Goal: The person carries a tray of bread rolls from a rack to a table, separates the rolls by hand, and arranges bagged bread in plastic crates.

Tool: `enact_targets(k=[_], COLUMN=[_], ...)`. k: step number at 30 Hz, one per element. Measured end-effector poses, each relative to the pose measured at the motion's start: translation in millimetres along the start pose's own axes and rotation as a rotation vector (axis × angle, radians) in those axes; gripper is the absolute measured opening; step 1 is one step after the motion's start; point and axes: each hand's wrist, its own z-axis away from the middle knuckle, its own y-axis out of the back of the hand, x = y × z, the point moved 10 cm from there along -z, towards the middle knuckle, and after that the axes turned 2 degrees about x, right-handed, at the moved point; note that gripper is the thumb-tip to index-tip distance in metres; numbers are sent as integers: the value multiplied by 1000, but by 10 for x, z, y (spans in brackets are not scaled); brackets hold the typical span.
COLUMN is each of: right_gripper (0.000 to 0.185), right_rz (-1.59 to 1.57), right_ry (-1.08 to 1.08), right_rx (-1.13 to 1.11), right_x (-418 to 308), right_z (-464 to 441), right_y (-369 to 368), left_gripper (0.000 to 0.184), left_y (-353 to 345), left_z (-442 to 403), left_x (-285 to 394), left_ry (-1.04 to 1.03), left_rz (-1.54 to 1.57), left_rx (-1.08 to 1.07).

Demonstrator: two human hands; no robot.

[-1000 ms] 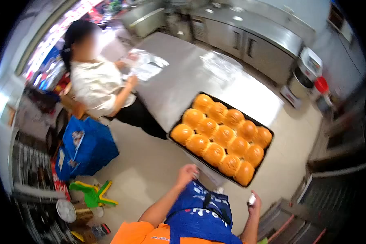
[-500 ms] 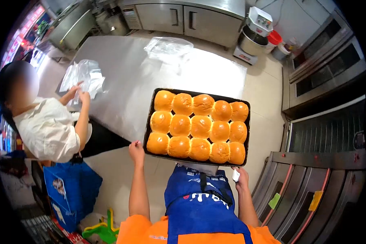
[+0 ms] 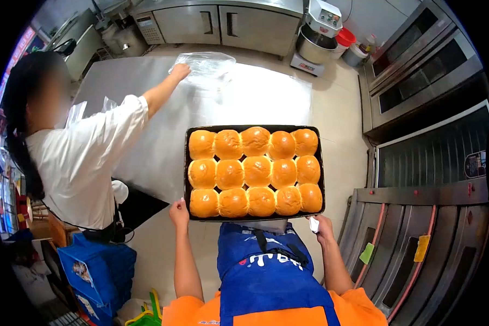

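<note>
Coworker's (image 3: 81, 168) arm has swung out over the steel table (image 3: 141, 146), hand now at the clear plastic (image 3: 209, 62) on the far side; half a second ago both hands were off to the left. Black baking tray (image 3: 244, 219) sits over the table's near right part, long axis running left-right in front of the blue apron (image 3: 266, 282), straighter in view than before. It's packed with glossy buns (image 3: 257, 171), three rows of five. Left hand (image 3: 179, 213) is at the near left corner, can't tell if it's gripping. Right hand (image 3: 325, 229)'s closed around some white thing (image 3: 313, 224) by the near right corner.
</note>
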Motion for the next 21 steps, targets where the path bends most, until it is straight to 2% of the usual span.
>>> enact_targets(k=[5,8,11,14,15,17,19,21], right_gripper=[18,16,15,16,17,18,18,17], right_rz=[54,90,232,280,289,229,31,91], right_ry=[11,8,-5,27,49,101,120,206], right_rx=[-9,6,-20,2,4,-45,-64,-60], right_x=[-209,-595,-942,-1460,-1630,-1926,-2283,-2478], right_z=[-407,-540,-945,-1430,-1606,-2024,-2022,-2010], right_y=[93,52,77,-6,-68,-318,-556,-709], left_gripper=[42,48,53,61,64,69,68,68], left_y=[-56,-7,-60,-410,-459,-518,-895,-1113], left_z=[188,529,968,1429,1667,2089,2436,2800], left_x=[-212,-136,-171,-476,-356,195,136,437], left_ry=[35,46,46,230,277,373,457,478], left_rz=[-40,-63,-130,-65,-9,307,321,577], left_rx=[-32,-114,-95,-337,-411,-614,-723,-946])
